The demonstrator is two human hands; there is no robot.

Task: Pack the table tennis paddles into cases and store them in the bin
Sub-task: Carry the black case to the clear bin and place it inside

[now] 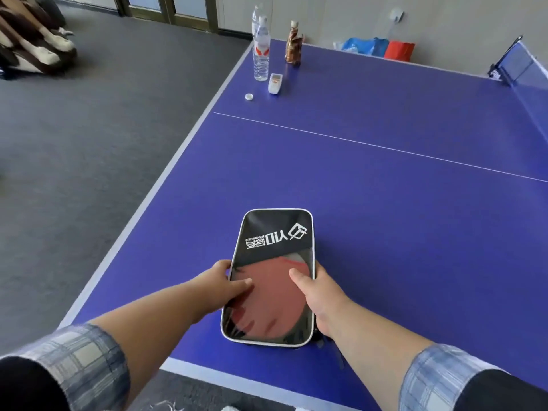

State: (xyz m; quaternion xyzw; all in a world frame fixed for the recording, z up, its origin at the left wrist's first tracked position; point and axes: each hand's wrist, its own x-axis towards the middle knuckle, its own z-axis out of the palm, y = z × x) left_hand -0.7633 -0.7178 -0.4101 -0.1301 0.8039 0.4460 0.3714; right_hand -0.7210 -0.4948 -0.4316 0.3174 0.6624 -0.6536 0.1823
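A black paddle case (274, 232) with white piping and a white logo lies flat near the front left corner of the blue table tennis table (385, 188). Through its clear window a red paddle (272, 295) shows inside. My left hand (221, 284) grips the case's left edge, thumb on the window. My right hand (315, 287) grips the right edge, thumb on top as well. No bin is in view.
Two water bottles (261, 51), a brown bottle (293, 44), a small white device (275, 83) and a bottle cap (249, 97) stand at the table's far left. The net (516, 65) is at far right. Grey carpet lies left of the table. Coloured bags (382, 48) sit by the wall.
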